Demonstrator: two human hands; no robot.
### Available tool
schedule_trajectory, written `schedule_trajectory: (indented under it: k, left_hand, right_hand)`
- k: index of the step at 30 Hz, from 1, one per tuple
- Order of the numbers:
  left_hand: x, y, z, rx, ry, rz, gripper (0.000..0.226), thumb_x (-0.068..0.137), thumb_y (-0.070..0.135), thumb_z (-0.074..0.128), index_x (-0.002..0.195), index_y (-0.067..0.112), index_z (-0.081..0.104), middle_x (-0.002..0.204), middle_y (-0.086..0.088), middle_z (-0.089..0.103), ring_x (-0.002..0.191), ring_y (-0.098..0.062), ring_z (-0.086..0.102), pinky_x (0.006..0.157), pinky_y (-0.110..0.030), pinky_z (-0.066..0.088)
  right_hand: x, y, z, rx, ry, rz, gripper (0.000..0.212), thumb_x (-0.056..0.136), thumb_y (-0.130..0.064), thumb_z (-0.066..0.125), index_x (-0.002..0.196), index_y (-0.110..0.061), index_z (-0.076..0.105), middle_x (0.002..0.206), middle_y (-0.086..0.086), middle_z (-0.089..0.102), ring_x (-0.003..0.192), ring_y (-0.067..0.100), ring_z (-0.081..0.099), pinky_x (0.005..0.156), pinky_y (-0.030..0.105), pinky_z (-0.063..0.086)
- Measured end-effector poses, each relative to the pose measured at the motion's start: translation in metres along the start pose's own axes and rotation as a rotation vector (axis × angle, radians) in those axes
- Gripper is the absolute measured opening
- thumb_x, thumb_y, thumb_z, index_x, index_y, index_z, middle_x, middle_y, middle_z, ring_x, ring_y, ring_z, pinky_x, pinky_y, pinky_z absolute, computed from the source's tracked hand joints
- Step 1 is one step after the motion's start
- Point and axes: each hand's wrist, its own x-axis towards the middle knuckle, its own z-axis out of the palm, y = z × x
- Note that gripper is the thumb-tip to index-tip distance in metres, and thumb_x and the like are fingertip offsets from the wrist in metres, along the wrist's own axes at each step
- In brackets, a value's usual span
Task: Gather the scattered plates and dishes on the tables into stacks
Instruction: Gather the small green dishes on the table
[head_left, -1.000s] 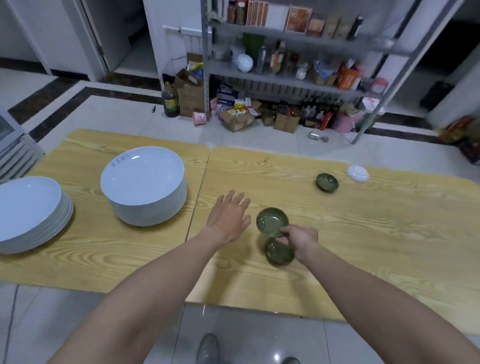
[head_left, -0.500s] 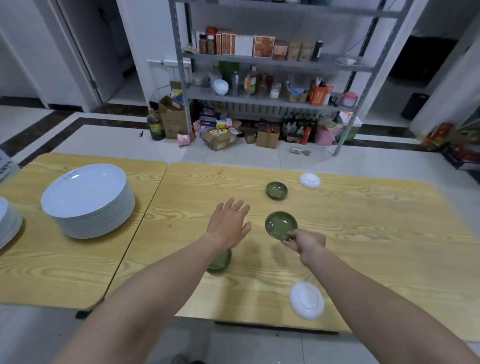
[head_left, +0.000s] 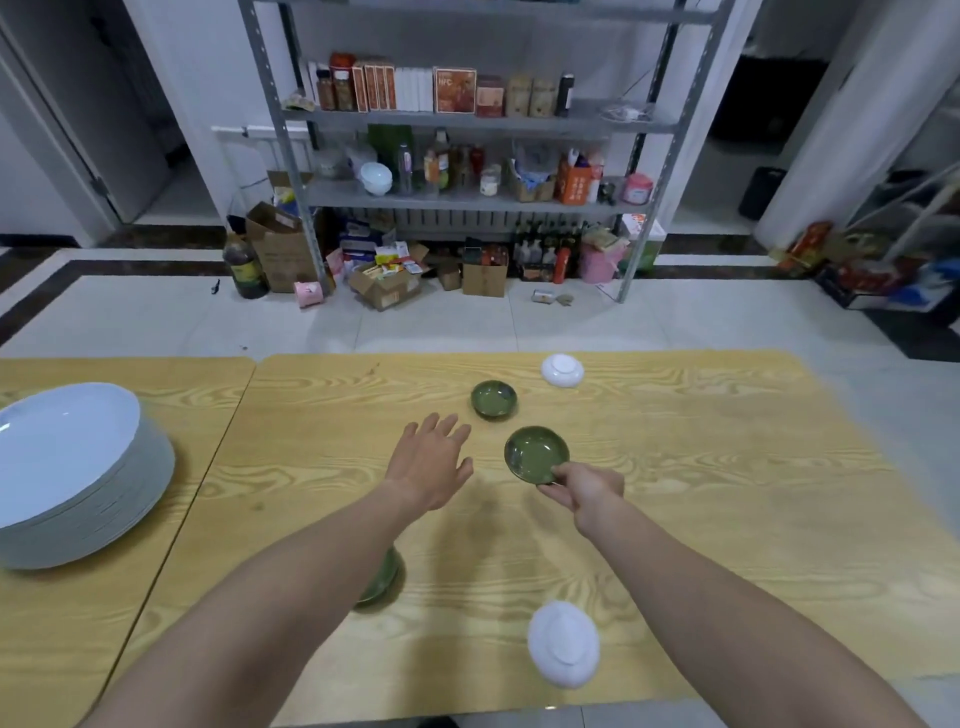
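My right hand (head_left: 584, 491) pinches the near rim of a small green dish (head_left: 535, 453) and holds it above the wooden table (head_left: 727, 467). My left hand (head_left: 431, 462) hovers open, fingers spread, just left of that dish. A second green dish (head_left: 493, 399) sits on the table beyond both hands. A third green dish (head_left: 382, 577) lies near the front, half hidden under my left forearm. Two white dishes lie upside down: one near the far edge (head_left: 562, 370), one near the front edge (head_left: 563, 643).
A tall stack of large white plates (head_left: 78, 478) stands on the adjoining table at the left. Beyond the tables a metal shelf rack (head_left: 467, 197) holds jars and boxes, with cartons and bottles on the tiled floor below it.
The view has swung right and up, so the plate stacks slid left. My right hand carried the green dish away from the other one near the front. Both hands have reached farther across the table.
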Motion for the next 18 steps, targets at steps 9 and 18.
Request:
schedule_trajectory:
  k: [9, 18]
  left_hand:
    - [0.079, -0.005, 0.017, -0.036, -0.076, 0.042, 0.056, 0.103, 0.044, 0.035, 0.153, 0.018, 0.029, 0.162, -0.006, 0.025, 0.149, -0.028, 0.021, 0.118, -0.044, 0.023]
    - [0.152, -0.018, 0.046, -0.436, -0.115, -0.152, 0.05, 0.101, 0.03, 0.048, 0.148, 0.014, 0.039, 0.148, -0.02, 0.039, 0.134, -0.035, 0.04, 0.107, -0.037, 0.036]
  right_hand:
    - [0.055, -0.027, 0.029, 0.024, 0.031, 0.057, 0.011, 0.084, 0.014, 0.062, 0.082, 0.005, 0.057, 0.082, 0.022, 0.066, 0.056, 0.031, 0.069, 0.065, 0.034, 0.062]
    - [0.107, -0.038, 0.051, 0.06, 0.067, 0.122, 0.012, 0.085, 0.014, 0.061, 0.08, 0.003, 0.06, 0.076, 0.017, 0.066, 0.049, 0.025, 0.069, 0.065, 0.032, 0.062]
